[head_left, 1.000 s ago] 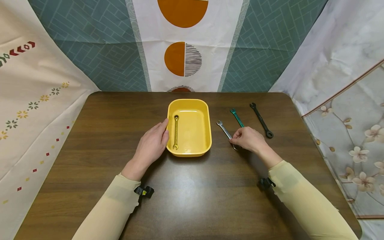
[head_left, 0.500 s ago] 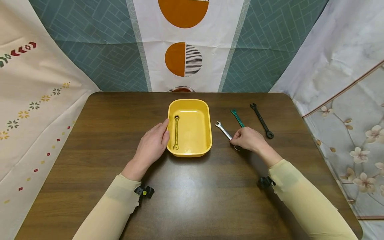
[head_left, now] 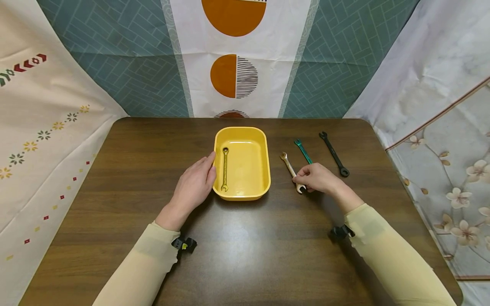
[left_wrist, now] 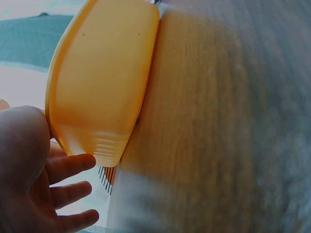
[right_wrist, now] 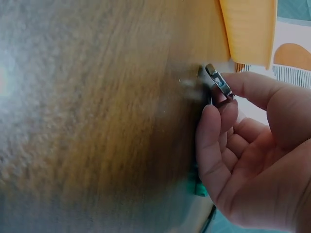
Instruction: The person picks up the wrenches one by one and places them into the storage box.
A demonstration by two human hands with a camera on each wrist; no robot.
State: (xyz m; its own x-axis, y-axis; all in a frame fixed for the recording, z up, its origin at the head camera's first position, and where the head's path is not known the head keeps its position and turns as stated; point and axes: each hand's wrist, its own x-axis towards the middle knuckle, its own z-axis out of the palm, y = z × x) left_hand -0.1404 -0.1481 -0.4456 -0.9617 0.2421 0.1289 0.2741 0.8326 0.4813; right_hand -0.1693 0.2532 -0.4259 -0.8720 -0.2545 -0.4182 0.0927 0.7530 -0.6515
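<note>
A yellow plastic tray (head_left: 246, 168) stands mid-table, with a gold-coloured combination wrench (head_left: 224, 170) lying lengthwise along its left side. My left hand (head_left: 193, 180) rests against the tray's left wall, fingers fairly straight; the left wrist view shows the thumb side at the rim and the other fingers spread near the tray's end (left_wrist: 104, 87). To the right, my right hand (head_left: 318, 177) pinches a silver wrench (head_left: 288, 165) between thumb and fingertips near its lower end. The right wrist view shows the wrench's end (right_wrist: 219, 82) poking out; the fingers hide part of its shaft.
Just beyond my right hand lies a teal-green wrench (head_left: 303, 151), its lower part covered by the hand. A longer black wrench (head_left: 334, 154) lies farther right. Patterned cloths hang behind and beside the brown wooden table (head_left: 153, 140).
The silver wrench has turned in my right fingers, its upper end shifting slightly right and its lower open end now showing below the fingertips. My left hand and the tray stay put.
</note>
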